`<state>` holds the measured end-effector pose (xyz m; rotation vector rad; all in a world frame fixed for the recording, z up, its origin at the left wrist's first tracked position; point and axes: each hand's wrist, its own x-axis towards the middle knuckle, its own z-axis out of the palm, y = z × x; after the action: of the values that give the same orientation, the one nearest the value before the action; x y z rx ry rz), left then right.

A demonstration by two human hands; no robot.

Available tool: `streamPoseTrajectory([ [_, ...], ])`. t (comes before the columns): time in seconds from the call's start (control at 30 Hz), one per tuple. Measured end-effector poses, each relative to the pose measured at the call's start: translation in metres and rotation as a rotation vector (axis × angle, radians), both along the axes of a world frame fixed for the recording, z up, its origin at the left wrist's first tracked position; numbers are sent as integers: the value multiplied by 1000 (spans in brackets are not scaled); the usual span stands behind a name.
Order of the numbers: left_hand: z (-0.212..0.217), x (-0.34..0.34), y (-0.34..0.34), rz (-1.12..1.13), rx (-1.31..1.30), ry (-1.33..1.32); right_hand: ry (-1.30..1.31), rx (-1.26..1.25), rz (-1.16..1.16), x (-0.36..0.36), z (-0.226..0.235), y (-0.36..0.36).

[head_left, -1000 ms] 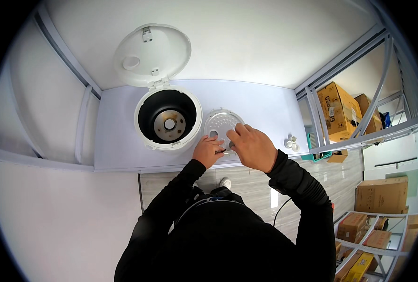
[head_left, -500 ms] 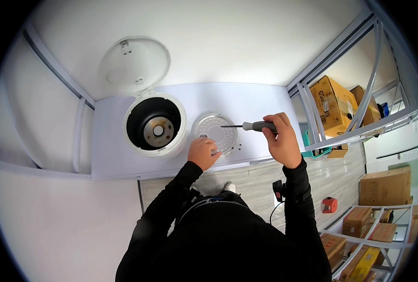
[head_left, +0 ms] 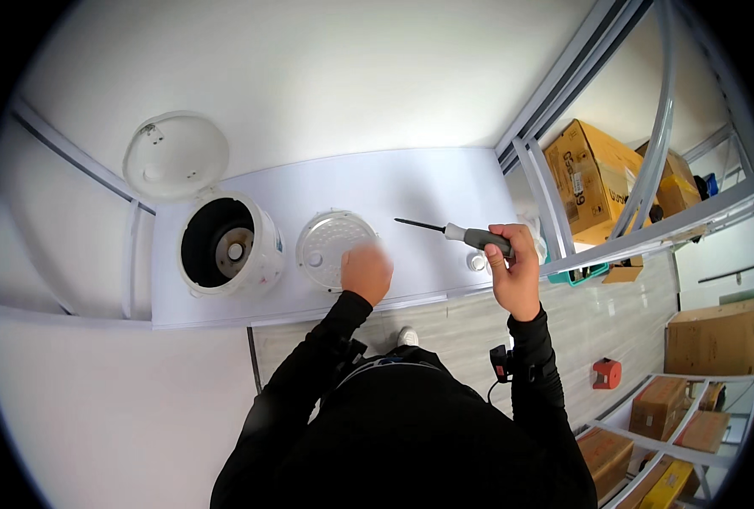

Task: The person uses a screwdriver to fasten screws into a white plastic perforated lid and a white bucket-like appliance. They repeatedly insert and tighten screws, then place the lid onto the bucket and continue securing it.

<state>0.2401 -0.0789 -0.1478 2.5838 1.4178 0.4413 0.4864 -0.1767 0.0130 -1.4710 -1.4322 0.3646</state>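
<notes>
The right hand (head_left: pixel 512 276) holds a grey-handled screwdriver (head_left: pixel 470 237) above the white bench (head_left: pixel 411 187). The left hand (head_left: pixel 366 271) looks blurry, pressing the round white metal inner lid (head_left: pixel 330 242); its fingers are hard to see.

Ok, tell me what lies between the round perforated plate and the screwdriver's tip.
Only bare white tabletop lies between the round perforated plate and the tip of the screwdriver, seen in the head view.
</notes>
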Motion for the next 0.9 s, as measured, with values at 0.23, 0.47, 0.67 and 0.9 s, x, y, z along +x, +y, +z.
streamPoseTrajectory([
  [0.23,-12,15,-7,102,78,-105,34,21,139,40,-3,20],
  [0.47,-3,15,-21,324,112,-330,-18,70,300,47,-5,43],
  [0.67,-8,-52,-39,450,151,-439,-135,92,490,15,-3,58],
  [0.9,-32,-111,-59,346,14,-368,-135,-2,663,-51,0,66],
])
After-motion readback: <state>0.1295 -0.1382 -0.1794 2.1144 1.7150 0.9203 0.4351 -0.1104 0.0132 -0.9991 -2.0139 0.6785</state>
